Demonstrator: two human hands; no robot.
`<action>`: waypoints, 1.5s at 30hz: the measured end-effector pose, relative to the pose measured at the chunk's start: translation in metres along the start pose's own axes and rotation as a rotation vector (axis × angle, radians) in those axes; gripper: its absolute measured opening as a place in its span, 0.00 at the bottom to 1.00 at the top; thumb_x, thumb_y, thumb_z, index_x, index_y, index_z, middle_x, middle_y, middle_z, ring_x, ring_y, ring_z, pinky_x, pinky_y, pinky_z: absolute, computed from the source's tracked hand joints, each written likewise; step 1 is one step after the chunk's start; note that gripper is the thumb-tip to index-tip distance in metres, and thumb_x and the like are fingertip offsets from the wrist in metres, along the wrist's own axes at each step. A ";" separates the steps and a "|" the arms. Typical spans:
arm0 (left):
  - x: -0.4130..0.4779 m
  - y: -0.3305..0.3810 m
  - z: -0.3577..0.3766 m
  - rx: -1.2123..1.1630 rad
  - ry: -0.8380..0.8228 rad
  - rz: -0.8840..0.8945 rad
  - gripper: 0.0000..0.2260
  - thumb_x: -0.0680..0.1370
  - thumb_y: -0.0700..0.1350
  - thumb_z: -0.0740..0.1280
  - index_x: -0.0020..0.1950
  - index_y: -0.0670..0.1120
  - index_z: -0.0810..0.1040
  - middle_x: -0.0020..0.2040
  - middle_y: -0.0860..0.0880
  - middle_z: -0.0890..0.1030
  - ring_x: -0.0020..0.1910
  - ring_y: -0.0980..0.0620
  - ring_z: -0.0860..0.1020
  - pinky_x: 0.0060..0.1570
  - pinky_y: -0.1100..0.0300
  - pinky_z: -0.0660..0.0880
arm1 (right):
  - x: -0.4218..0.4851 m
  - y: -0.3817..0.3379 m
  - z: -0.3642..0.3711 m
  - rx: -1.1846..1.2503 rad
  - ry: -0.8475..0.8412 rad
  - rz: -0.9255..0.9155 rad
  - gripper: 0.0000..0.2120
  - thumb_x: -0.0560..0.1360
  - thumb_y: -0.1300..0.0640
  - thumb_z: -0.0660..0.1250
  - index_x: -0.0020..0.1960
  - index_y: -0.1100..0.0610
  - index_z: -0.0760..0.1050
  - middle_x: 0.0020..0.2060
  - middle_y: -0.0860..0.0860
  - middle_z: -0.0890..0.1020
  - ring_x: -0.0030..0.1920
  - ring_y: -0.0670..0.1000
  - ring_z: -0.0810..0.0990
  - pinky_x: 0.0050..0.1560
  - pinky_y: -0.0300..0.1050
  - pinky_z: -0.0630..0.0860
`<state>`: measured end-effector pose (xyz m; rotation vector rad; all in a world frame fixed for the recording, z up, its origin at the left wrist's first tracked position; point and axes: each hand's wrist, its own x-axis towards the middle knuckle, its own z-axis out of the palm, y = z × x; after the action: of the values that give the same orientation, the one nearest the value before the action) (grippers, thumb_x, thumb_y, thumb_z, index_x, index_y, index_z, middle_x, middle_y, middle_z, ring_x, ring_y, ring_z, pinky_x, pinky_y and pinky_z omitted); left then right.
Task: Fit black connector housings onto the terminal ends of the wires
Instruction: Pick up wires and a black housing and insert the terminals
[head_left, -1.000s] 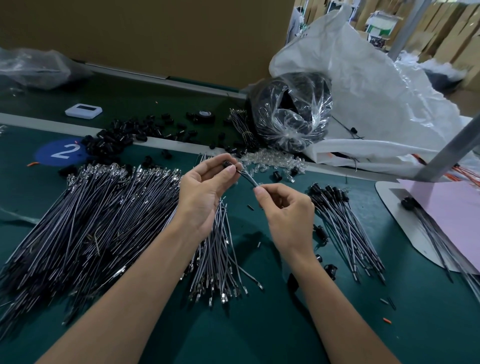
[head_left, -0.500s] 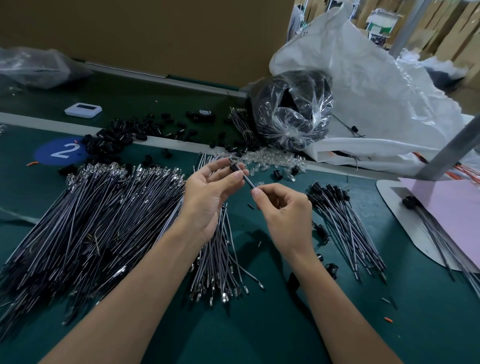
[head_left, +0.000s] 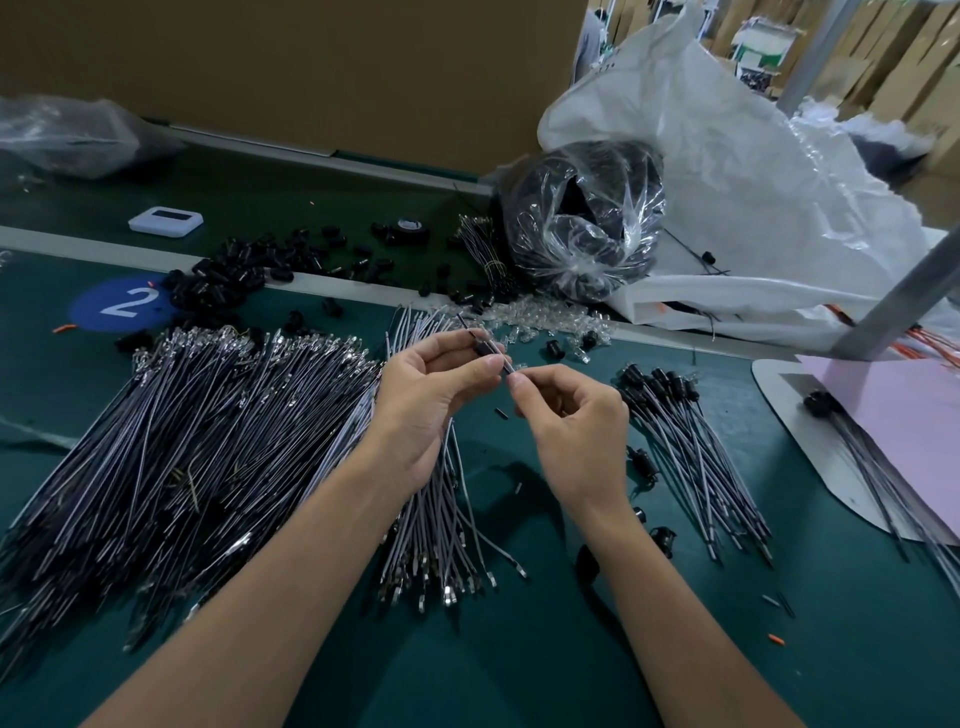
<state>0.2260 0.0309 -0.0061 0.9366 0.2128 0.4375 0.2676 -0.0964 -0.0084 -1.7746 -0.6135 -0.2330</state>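
Green bench matting (head_left: 519, 665) lies under both hands. Above its middle, the left hand (head_left: 431, 400) pinches a black connector housing (head_left: 485, 347) sitting on a thin wire (head_left: 507, 366). The right hand (head_left: 571, 431) pinches that wire just beside it. Bare wires (head_left: 208, 441) pile up left, fitted wires (head_left: 685, 447) lie right, and loose housings (head_left: 234, 275) sit far left.

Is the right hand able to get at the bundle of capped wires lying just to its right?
Probably yes: the bundle lies close beside the right hand, and nothing bars the way. That hand pinches a wire that the left hand also holds, so it must let go first.
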 end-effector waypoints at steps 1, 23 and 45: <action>-0.001 -0.001 0.001 0.016 -0.015 -0.011 0.17 0.62 0.37 0.75 0.50 0.39 0.81 0.44 0.43 0.86 0.44 0.50 0.84 0.43 0.63 0.80 | 0.000 0.000 0.000 0.002 0.004 0.001 0.06 0.75 0.60 0.71 0.41 0.52 0.82 0.29 0.44 0.81 0.29 0.41 0.75 0.32 0.31 0.70; 0.000 0.012 -0.001 -0.184 0.236 0.035 0.06 0.65 0.44 0.74 0.38 0.44 0.80 0.35 0.49 0.83 0.32 0.55 0.81 0.34 0.64 0.79 | 0.001 -0.003 -0.006 -0.083 0.047 -0.092 0.04 0.72 0.63 0.75 0.42 0.55 0.84 0.35 0.44 0.81 0.34 0.43 0.77 0.35 0.30 0.70; -0.003 0.007 0.004 -0.074 0.187 0.142 0.05 0.65 0.44 0.75 0.31 0.46 0.81 0.36 0.45 0.84 0.33 0.52 0.83 0.35 0.63 0.80 | 0.000 -0.004 -0.005 -0.059 0.030 -0.090 0.05 0.75 0.62 0.72 0.41 0.57 0.84 0.33 0.48 0.82 0.32 0.44 0.76 0.34 0.32 0.68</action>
<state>0.2228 0.0301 0.0024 0.8408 0.2993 0.6607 0.2666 -0.1005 -0.0030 -1.7992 -0.6715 -0.3426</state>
